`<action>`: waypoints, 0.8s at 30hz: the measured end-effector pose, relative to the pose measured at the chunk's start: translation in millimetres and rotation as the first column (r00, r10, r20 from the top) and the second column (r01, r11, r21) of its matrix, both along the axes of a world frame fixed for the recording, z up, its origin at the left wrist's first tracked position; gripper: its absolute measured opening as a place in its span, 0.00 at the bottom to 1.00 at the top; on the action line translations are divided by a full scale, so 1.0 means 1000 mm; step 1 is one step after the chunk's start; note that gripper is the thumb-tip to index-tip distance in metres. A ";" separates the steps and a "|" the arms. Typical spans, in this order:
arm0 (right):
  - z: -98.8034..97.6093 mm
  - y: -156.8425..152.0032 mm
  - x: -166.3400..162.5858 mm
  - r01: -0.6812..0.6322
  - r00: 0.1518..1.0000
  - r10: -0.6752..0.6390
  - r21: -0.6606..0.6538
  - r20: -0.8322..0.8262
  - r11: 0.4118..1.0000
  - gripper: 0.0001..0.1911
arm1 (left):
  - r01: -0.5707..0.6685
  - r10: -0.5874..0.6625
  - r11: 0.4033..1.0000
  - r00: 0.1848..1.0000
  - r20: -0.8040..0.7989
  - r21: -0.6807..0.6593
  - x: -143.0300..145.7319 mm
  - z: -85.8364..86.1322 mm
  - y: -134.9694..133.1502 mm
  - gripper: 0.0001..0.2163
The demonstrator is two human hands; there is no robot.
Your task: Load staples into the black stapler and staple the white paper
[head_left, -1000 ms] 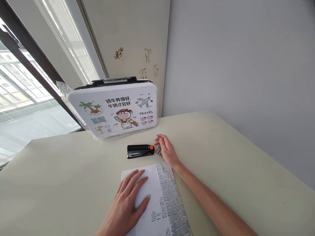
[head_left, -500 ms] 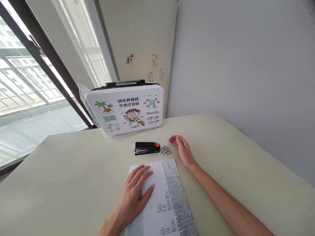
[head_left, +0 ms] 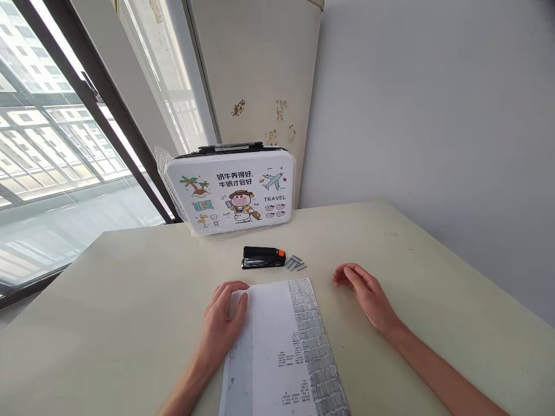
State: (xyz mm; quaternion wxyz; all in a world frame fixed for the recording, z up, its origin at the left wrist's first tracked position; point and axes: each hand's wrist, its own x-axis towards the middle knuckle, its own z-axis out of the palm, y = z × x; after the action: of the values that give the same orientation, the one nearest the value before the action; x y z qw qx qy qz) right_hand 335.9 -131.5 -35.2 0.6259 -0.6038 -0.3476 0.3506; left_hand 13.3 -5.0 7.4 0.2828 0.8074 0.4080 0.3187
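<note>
My left hand (head_left: 226, 315) rests on the upper left edge of a printed paper sheet or booklet (head_left: 273, 323), with the thumb apart from the bent fingers and nothing held. Along the paper's right side runs a band of dense grey lines. My right hand (head_left: 362, 289) lies on its side to the right of the paper, not touching it, with fingers loosely curved and empty. Beyond the paper's top edge lies a black stapler (head_left: 263, 258) with an orange button. Several strips of staples (head_left: 296, 263) lie against its right end.
A white cartoon-printed case (head_left: 234, 193) with a black handle, partly in clear plastic, stands at the back of the pale table (head_left: 143, 323). Behind it is a panel (head_left: 260, 69) with peeled patches. A grey wall (head_left: 425, 115) borders the right; a window (head_left: 47, 150) is on the left.
My left hand has slid left from the paper's middle to its edge. My right hand has moved right and nearer to me, away from the staple strips. The view has shifted slightly.
</note>
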 end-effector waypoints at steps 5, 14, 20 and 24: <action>0.009 0.000 -0.005 -0.007 1.000 0.007 -0.025 -0.001 1.000 0.20 | -0.015 0.016 0.998 1.000 0.016 -0.063 0.002 0.002 -0.001 0.10; 0.016 0.001 -0.009 -0.015 1.000 0.015 -0.020 -0.007 1.000 0.22 | -0.023 0.023 0.999 1.000 -0.003 -0.049 0.005 0.005 -0.002 0.12; 0.016 0.000 -0.009 -0.035 0.999 0.035 -0.033 0.010 0.999 0.22 | -0.015 0.014 1.000 0.998 -0.064 -0.006 0.005 0.003 -0.003 0.11; 0.015 0.000 -0.009 -0.044 0.999 0.045 -0.029 0.013 0.999 0.22 | 0.090 -0.075 0.992 0.983 -0.166 0.088 0.006 0.000 -0.003 0.11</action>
State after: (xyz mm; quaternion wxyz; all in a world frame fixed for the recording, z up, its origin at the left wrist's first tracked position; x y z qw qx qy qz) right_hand 326.7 -131.5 -20.1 0.6069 -0.6070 -0.3601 0.3654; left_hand 19.2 -8.1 7.1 0.2228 0.8596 0.3802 0.2587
